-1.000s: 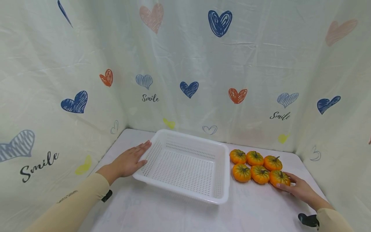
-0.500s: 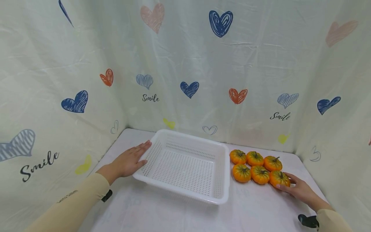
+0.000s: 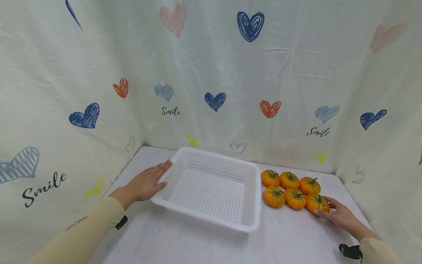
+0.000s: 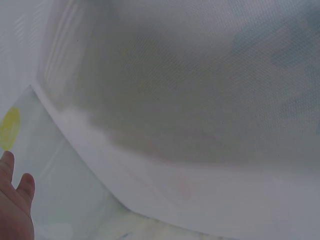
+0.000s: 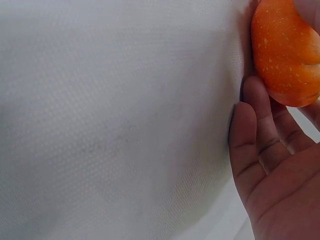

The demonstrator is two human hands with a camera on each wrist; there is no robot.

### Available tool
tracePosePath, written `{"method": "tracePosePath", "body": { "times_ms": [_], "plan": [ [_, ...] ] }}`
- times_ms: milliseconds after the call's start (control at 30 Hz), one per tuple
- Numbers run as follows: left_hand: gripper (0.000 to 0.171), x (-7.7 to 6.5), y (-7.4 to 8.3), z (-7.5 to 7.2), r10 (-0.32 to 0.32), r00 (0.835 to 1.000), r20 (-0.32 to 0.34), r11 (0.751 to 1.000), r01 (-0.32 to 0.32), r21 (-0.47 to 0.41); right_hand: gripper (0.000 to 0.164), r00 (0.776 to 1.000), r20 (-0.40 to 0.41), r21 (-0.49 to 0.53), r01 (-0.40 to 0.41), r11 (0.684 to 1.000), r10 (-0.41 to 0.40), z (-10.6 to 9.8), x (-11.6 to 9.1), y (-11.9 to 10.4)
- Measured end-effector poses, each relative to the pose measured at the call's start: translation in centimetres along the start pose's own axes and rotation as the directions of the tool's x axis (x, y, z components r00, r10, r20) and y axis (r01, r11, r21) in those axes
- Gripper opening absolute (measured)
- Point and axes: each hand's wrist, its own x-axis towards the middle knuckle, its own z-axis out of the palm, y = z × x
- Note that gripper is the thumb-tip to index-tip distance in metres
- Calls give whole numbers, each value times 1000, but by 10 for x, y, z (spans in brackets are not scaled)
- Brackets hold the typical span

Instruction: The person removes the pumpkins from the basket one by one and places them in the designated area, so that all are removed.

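Observation:
A white perforated plastic basket [image 3: 211,190] stands on the table, with nothing in it. My left hand [image 3: 146,184] lies against its left rim, fingers straight and thumb apart; the left wrist view catches only part of this hand [image 4: 15,200] at the lower left. To the basket's right sit several small orange pumpkins with green-streaked tops, in two rows. My right hand [image 3: 343,216] holds the nearest right pumpkin [image 3: 317,202], thumb in front and fingers round its far side. Close up in the right wrist view, fingers [image 5: 245,130] rest on the cloth beside this pumpkin [image 5: 285,55].
Other pumpkins, such as the middle front one [image 3: 295,198], sit close beside the held one. A white cloth covers the table [image 3: 283,238]. Behind and at both sides hangs a pale curtain [image 3: 244,77] printed with hearts.

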Motion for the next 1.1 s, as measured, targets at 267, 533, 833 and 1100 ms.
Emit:
{"method": "tracePosePath", "body": {
  "times_ms": [267,533,833,1100],
  "plan": [
    [70,1,1,-1,2,1000,1,1000,-2,12,115,1000,19,-11,13,1000,-13,-4,-4,1],
    [72,3,0,0,5,1000,-21,1000,-4,23,100,992,-20,-78,125,989,-126,-30,-21,-6],
    [77,3,-3,3,-16,999,-32,997,13,-79,92,944,-98,-208,291,934,-316,-61,-38,-51],
    [72,-6,-17,-7,-71,996,-54,992,65,-107,88,886,-83,-300,414,860,-455,-57,-43,-113]
  ]
}}
